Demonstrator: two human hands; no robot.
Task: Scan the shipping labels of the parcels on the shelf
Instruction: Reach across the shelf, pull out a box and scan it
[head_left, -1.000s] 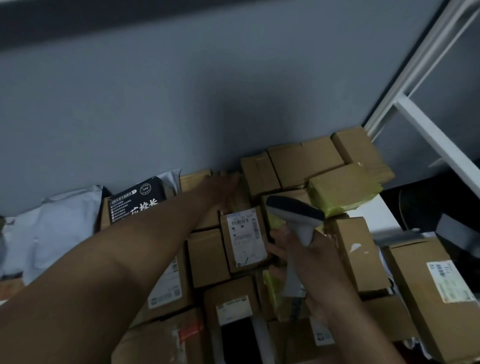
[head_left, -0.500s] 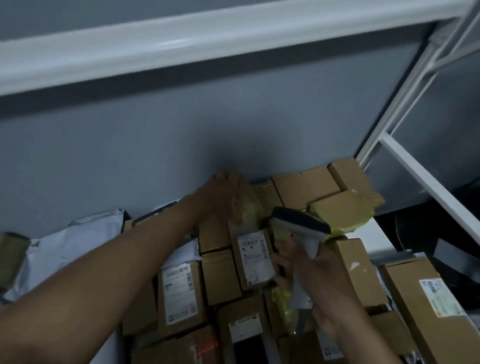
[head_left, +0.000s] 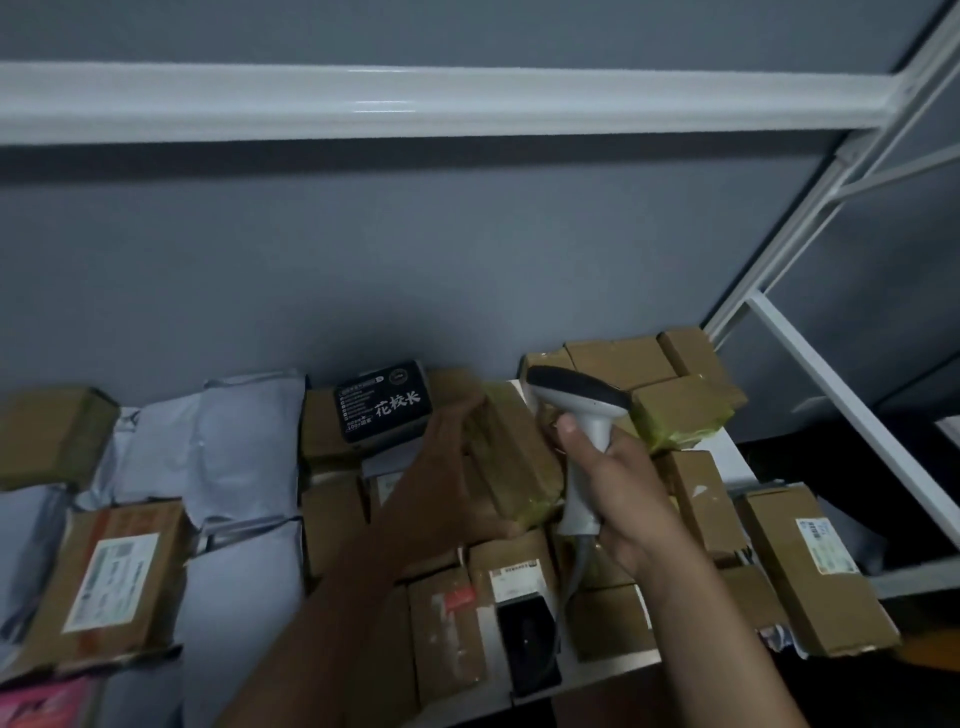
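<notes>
While your right hand (head_left: 618, 483) clenches the scanner (head_left: 582, 415), your left hand (head_left: 452, 467) grasps a taped cardboard parcel (head_left: 511, 457) just left of that scanner — looks light, stiff, tape maybe slick, so hold it by the edges.

Left hand (head_left: 447, 467) gripping a parcel (head_left: 511, 457), right hand (head_left: 618, 493) fingers wrapped round scanner (head_left: 582, 415) handle

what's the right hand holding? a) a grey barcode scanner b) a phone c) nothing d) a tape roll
a: the right hand grips the handle of the grey scanner, while the left hand holds a brown parcel.
</notes>
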